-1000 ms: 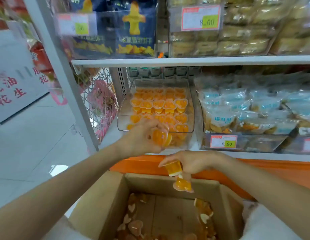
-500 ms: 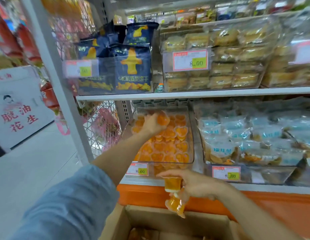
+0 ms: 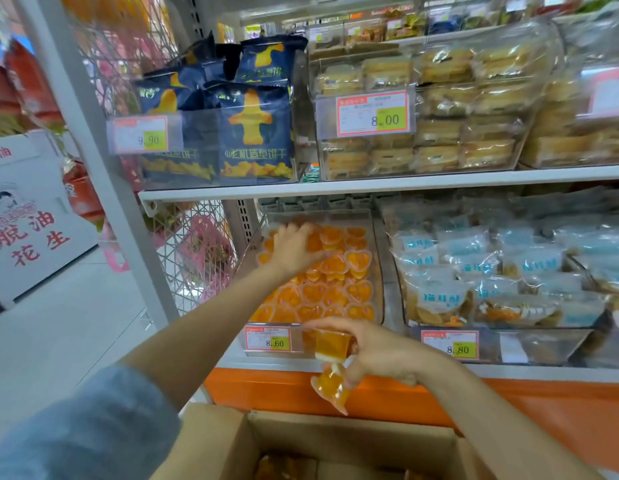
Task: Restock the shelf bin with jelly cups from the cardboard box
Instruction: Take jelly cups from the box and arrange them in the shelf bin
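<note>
My left fingers (image 3: pixel 303 233) lie curved over the orange heart-shaped jelly cups (image 3: pixel 335 292) at the 11 o'clock corner of the clear plastic shelf bin (image 3: pixel 377 271); I cannot tell whether they grip one. My right fingers (image 3: pixel 339 325) pinch two more, an upper cup (image 3: pixel 330 344) and a lower cup (image 3: pixel 330 391) at its 6 o'clock. Both hang above the open brown cardboard box (image 3: pixel 211 441), at the bin's 6 o'clock.

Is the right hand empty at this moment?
No, the right hand pinches two orange jelly cups, one hanging below the other, above the cardboard box.
</note>
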`<state>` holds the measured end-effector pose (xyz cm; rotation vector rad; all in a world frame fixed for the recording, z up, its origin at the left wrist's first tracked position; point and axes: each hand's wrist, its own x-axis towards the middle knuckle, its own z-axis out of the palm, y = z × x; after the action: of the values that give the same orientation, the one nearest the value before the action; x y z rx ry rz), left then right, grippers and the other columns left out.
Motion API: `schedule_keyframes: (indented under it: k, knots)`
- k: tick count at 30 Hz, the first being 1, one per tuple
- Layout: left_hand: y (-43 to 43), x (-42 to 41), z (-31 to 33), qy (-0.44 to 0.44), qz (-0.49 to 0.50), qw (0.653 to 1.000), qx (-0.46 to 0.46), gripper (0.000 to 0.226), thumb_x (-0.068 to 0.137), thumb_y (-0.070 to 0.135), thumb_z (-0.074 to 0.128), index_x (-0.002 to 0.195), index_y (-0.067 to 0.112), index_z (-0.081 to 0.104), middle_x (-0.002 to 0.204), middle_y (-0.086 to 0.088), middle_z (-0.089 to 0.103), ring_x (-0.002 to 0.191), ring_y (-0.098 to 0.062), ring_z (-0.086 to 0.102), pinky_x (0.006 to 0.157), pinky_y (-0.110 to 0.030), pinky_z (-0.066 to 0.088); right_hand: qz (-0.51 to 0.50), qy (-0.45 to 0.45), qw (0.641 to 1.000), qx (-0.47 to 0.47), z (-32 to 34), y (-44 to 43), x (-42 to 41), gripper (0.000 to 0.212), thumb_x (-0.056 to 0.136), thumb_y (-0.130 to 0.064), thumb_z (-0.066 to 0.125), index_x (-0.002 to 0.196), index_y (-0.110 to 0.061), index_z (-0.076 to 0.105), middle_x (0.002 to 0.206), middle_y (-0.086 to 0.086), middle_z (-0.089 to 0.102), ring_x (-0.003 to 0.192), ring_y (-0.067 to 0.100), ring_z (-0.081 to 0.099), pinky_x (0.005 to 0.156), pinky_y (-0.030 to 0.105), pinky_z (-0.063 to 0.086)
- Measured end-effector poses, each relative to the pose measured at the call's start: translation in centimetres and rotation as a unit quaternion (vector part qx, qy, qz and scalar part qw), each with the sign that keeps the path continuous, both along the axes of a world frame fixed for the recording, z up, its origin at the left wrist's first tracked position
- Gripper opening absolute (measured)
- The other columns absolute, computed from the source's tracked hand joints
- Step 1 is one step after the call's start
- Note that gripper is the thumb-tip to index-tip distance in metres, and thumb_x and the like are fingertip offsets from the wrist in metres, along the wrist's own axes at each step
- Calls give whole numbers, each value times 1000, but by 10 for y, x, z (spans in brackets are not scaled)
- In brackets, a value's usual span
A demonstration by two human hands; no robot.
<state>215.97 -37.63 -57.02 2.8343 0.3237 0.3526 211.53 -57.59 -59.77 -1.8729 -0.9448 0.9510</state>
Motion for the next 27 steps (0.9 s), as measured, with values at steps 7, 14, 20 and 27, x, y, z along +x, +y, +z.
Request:
schedule_keyframes:
  k: [7, 14, 20, 27]
  knots:
    - [5, -106, -12, -71, -84, 937, -332, 23, 93, 24, 52, 112, 12, 56, 114, -9, 60, 105, -18, 57, 88, -24, 47, -112, 128, 973, 153, 10, 11, 1, 88, 71, 27, 58, 127, -41, 52, 112, 8, 58, 91, 23, 64, 60, 25, 55]
    - [1, -115, -31, 30, -157, 945, -285, 65, 65, 47, 78, 117, 22, 49, 111, 10, 54, 95, -11, 57, 84, -25, 51, -210, 130, 940, 235, 1, 34, 3, 88, 69, 27, 59, 124, -41, 54, 113, 11, 60, 83, 21, 62, 67, 33, 53]
    - [5, -99, -35, -38, -144, 959, -239, 47, 75, 20, 77, 115, 15, 53, 96, 10, 55, 73, -2, 53, 67, -16, 44, -241, 102, 926, 272, 4, 48, 7, 61, 83, 12, 58, 127, -30, 55, 114, -16, 53, 91, 13, 62, 78, 31, 56]
    - [38, -93, -35, -77, -79, 968, -224, 39, 72, 8, 77, 107, 8, 58, 97, 1, 56, 91, -14, 51, 68, -14, 37, -197, -286, 937, 32, -12, 57, 43, 43, 79, -14, 74, 115, -34, 63, 128, -5, 57, 120, 12, 50, 100, 26, 40]
